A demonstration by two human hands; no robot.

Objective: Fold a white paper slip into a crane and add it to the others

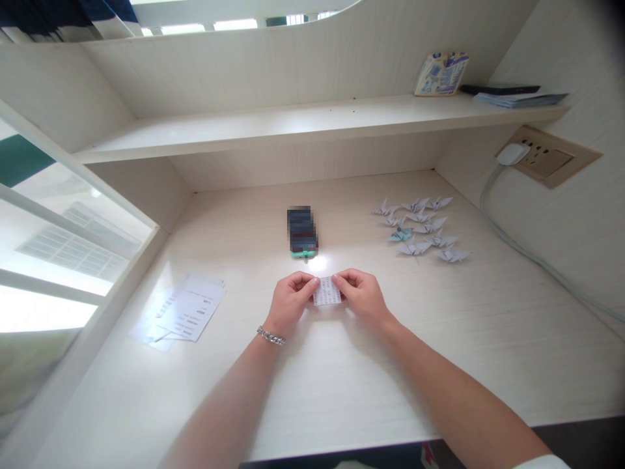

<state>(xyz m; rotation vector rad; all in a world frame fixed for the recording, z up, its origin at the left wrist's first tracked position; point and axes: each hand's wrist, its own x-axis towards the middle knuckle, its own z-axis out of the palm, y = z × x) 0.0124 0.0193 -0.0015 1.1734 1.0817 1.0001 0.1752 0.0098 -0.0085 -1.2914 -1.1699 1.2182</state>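
Thin, matte and crisp-edged, a small white paper rectangle covered in dark print [327, 293] sits between my two hands, above the middle of the pale wood-grain desk [303, 397]. It looks flat-faced; I can't make out its folds. My bare left hand [293, 299], a silver chain-link bracelet [271, 336] at its wrist, pinches one side, and my bare right hand [362, 293] pinches the other, thumbs uppermost, forearms angled inward. Just beyond I see a dark, blurred-out rectangular object with a green edge [303, 253]. Angular white folded-paper birds [413, 247] cluster right; flat white printed slips [198, 306] overlap left.
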